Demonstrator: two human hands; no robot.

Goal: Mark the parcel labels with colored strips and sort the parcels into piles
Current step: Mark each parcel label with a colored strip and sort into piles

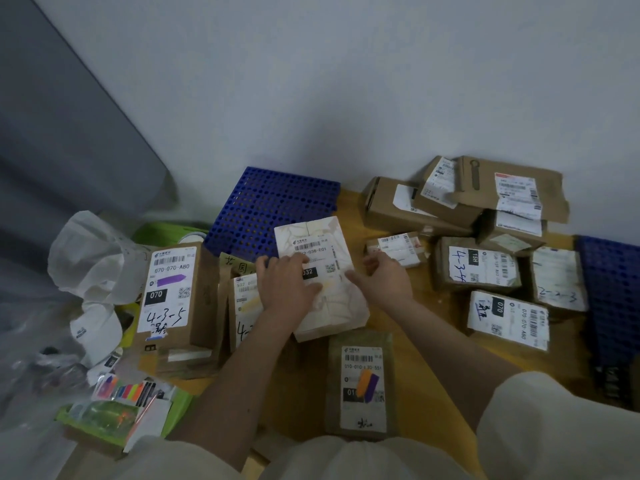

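- Cream sleeves [540, 427] and 2 bare forearms fill the lowest edge, reaching over a wooden bench [426, 344].
- Nearest parcel [362, 382]: a flat brown cardboard box with a white label carrying 1 orange strip and 1 purple strip [367, 382], crossed.
- Green tray [114, 415] at lower left holds a sheet of colored strips [121, 390] in several bright hues, plus clear plastic packaging.
- White parcel [325, 278], a soft paper-wrapped rectangle, lies at the center, tilted onto the cardboard boxes to its left.
- Left hand [287, 285] lies flat on its label, fingers spread and straight, pressing down.
- Right hand [384, 277] touches the white parcel's right edge, thumb against the label; whether the fingers curl round the edge, I cannot tell.
- Left pile: an upright brown box [173, 292] whose label bears 1 purple strip.
- Right pile [485, 237]: several brown cardboard boxes with white labels, some handwritten.
- Blue perforated plastic grid [273, 206] leans by the wall.
- White crumpled bag [86, 254] sits far left.
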